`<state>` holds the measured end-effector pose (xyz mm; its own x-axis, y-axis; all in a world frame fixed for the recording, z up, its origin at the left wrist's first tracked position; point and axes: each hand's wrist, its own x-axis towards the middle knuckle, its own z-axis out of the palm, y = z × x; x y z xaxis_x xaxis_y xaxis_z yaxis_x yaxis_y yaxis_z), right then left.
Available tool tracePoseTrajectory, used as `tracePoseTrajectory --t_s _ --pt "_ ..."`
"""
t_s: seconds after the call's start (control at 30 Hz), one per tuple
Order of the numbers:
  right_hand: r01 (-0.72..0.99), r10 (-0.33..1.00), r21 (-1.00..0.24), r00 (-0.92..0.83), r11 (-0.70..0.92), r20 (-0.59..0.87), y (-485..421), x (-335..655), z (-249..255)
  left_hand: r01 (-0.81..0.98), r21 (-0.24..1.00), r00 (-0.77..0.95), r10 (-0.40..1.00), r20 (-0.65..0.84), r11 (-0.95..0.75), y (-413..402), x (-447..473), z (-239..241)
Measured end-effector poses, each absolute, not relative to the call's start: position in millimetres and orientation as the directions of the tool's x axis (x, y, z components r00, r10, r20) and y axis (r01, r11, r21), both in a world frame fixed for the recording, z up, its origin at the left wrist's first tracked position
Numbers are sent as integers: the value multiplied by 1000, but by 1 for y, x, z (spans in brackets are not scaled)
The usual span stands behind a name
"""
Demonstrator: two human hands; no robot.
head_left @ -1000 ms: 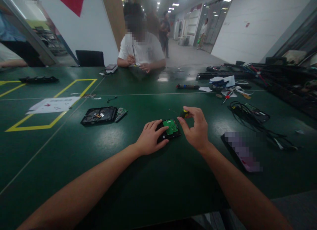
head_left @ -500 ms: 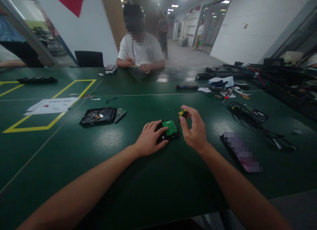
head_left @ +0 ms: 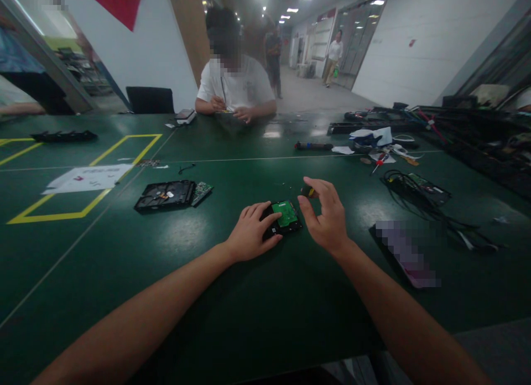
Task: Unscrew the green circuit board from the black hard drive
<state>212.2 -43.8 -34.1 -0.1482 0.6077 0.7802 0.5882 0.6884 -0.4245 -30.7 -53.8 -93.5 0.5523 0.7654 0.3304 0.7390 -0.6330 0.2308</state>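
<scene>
Hard drive (head_left: pixel 292 228) lies flat on the bench (head_left: pixel 257 318) at the centre of the frame, its green circuit board (head_left: pixel 287 212) uppermost. Our left grip (head_left: pixel 252 230) holds it down, fingers spread over its left part and thumb along the near edge. Our right grip (head_left: pixel 328 222) is curled round the black-and-yellow handle of what looks like a small screwdriver (head_left: pixel 308 191), near the drive's right edge; whether its tip touches the drive, we cannot tell. We judge the step in hand to be turning work at that edge, and the next move calls for a firm left grip and steady, upright pressure. Just beyond lie tiny specks (head_left: pixel 291 187), too small to identify. Left of centre sits a second drive (head_left: pixel 166 197) with a loose board (head_left: pixel 202 194) beside it; at upper centre, a co-worker (head_left: pixel 249 89).
</scene>
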Motion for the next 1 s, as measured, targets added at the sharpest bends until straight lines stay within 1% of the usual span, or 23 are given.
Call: tracePoseTrajectory --t_s 0.17,0.37,0.53,0.77,0.9,1.0 --pt "608 584 -397 -136 687 801 -44 213 -32 741 228 550 766 331 -631 -54 -31 -94" --pt "569 633 -467 -128 677 764 -41 213 -38 744 234 548 773 321 -625 -54 -31 -93" --pt "616 597 -409 -127 673 792 -44 212 -33 742 238 551 772 317 -627 -55 -31 -91" --pt "625 549 -372 -110 686 829 -45 211 -27 740 237 550 768 326 -630 -54 -31 -92" --pt "614 569 -384 -131 690 812 -44 213 -31 736 235 555 764 328 -635 -54 -32 -93" --pt "600 608 -427 -130 677 783 -43 214 -36 739 232 554 767 324 -632 -54 -31 -93"
